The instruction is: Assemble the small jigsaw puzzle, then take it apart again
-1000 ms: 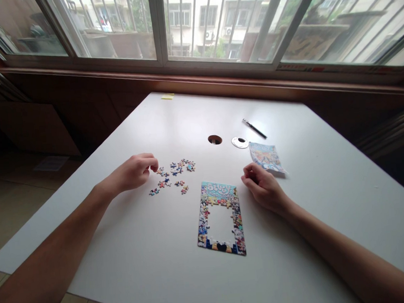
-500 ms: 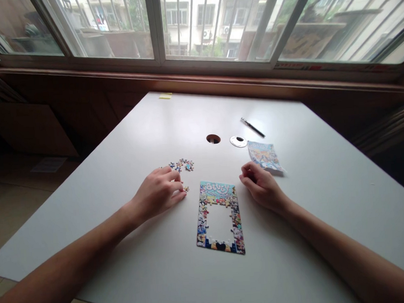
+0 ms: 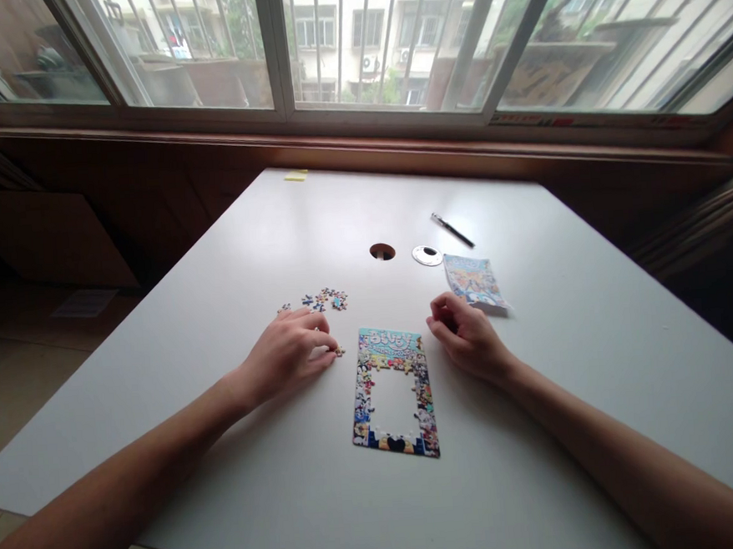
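White desk [image 3: 262, 499] with cable hole [image 3: 382, 252], sliding window [image 3: 277, 55] behind, left hand [image 3: 290, 351] at jigsaw piece [image 3: 340, 352], finger grip unclear, right hand [image 3: 468, 334] loosely fisted, jigsaw frame [image 3: 423, 396] between.

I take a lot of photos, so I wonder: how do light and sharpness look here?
In the head view, daylight washes out the scene beyond the window; in that same head view, a pale sheen covers the table's far part, and soft shadow lies below the left hand; the head view's outer edges look stretched and smeared.

White table [image 3: 281, 489] with puzzle [image 3: 390, 352], pieces [image 3: 338, 300], pen [image 3: 453, 230]
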Action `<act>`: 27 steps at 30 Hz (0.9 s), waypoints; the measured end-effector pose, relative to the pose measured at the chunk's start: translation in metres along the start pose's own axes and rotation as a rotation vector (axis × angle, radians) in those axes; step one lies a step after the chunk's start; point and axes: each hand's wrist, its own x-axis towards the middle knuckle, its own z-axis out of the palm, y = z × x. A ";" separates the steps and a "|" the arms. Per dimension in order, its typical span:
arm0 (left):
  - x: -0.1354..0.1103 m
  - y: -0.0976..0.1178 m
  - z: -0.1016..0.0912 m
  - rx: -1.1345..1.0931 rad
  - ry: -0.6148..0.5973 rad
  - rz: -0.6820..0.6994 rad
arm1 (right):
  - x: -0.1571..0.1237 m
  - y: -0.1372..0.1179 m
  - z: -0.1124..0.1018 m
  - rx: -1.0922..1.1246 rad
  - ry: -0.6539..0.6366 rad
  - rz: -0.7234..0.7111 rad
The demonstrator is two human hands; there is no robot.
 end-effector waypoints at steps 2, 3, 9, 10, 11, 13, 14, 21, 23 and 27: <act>0.001 0.003 0.001 -0.004 0.037 0.006 | -0.001 -0.006 0.001 -0.029 0.019 -0.043; 0.002 0.006 0.002 -0.014 0.065 0.010 | -0.002 -0.012 0.002 -0.041 0.016 -0.085; 0.005 0.038 0.005 -0.101 0.265 0.091 | -0.015 -0.062 0.011 0.032 -0.126 -0.406; 0.005 0.043 0.005 -0.099 0.280 0.106 | -0.018 -0.068 0.014 0.038 -0.127 -0.420; 0.006 0.046 0.006 -0.097 0.290 0.117 | -0.020 -0.072 0.015 0.044 -0.129 -0.432; 0.006 0.050 0.007 -0.092 0.298 0.125 | -0.023 -0.076 0.018 0.045 -0.129 -0.437; 0.007 0.051 0.007 -0.093 0.296 0.126 | -0.024 -0.076 0.019 0.044 -0.126 -0.433; 0.007 0.049 0.011 -0.116 0.261 0.110 | -0.026 -0.075 0.020 0.026 -0.123 -0.381; 0.007 0.047 0.012 -0.123 0.248 0.101 | -0.025 -0.073 0.020 0.020 -0.130 -0.345; 0.005 0.039 0.013 -0.097 0.185 0.142 | -0.020 -0.062 0.020 0.029 -0.195 -0.286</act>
